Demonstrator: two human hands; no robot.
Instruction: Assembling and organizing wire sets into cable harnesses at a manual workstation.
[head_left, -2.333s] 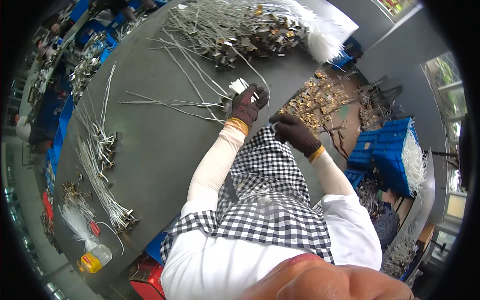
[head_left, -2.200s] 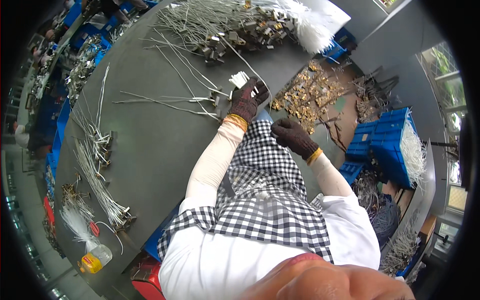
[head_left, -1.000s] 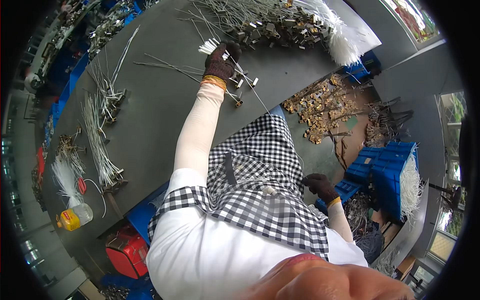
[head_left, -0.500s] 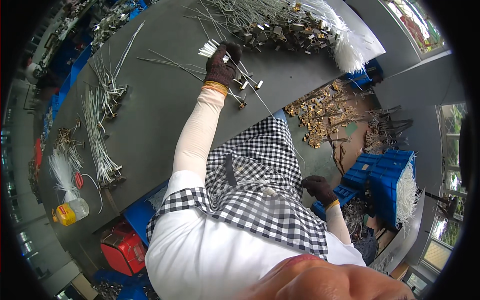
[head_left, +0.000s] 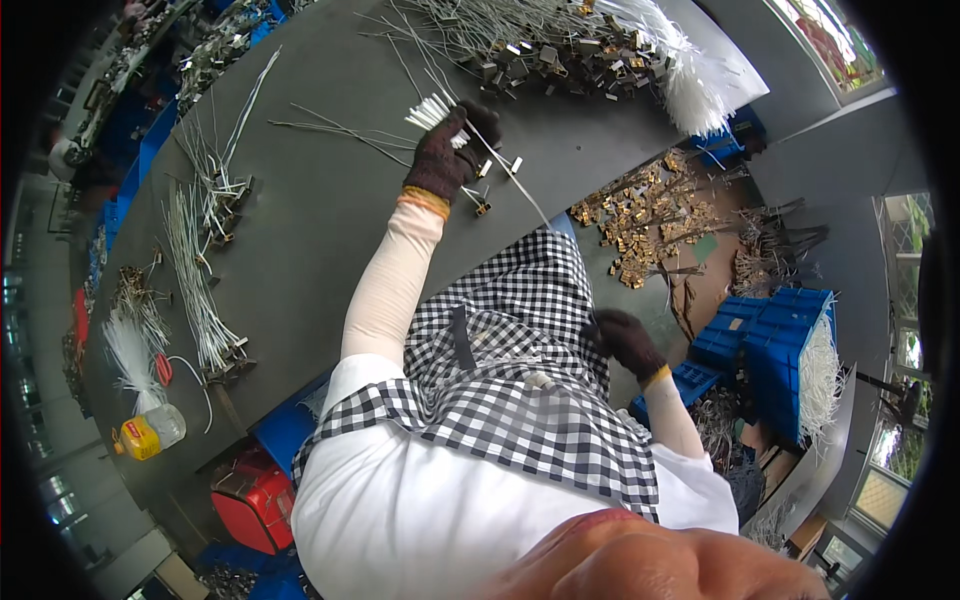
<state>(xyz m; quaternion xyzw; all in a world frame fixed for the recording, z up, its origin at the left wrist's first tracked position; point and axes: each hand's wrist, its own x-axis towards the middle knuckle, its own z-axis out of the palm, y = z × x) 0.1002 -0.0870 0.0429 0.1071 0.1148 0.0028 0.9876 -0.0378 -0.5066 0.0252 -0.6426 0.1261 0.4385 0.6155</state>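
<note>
My left hand (head_left: pixel 450 150), in a dark knitted glove, is closed around a bundle of short white tubes (head_left: pixel 432 112) above the grey table. A long thin wire (head_left: pixel 522 192) slants from this hand toward the table's near edge. Just beyond the glove are small metal-ended pieces (head_left: pixel 481 207) on wires, partly covered by the hand. My right hand (head_left: pixel 628 345), also gloved, is low at the right side of the checked apron (head_left: pixel 540 290). Its fingers are curled in; whatever they may hold is hidden.
A heap of wires with metal ends (head_left: pixel 560 65) and white strands (head_left: pixel 698 100) fill the table's far side. Wire bundles (head_left: pixel 195 270) and a yellow-labelled bottle (head_left: pixel 150 432) are at left. Brass-coloured pieces (head_left: pixel 640 225) lie at right, near blue crates (head_left: pixel 775 345).
My left hand has shifted slightly nearer and right with the tubes. My right hand has risen a little, toward the apron. The thin wire beside the apron no longer shows.
</note>
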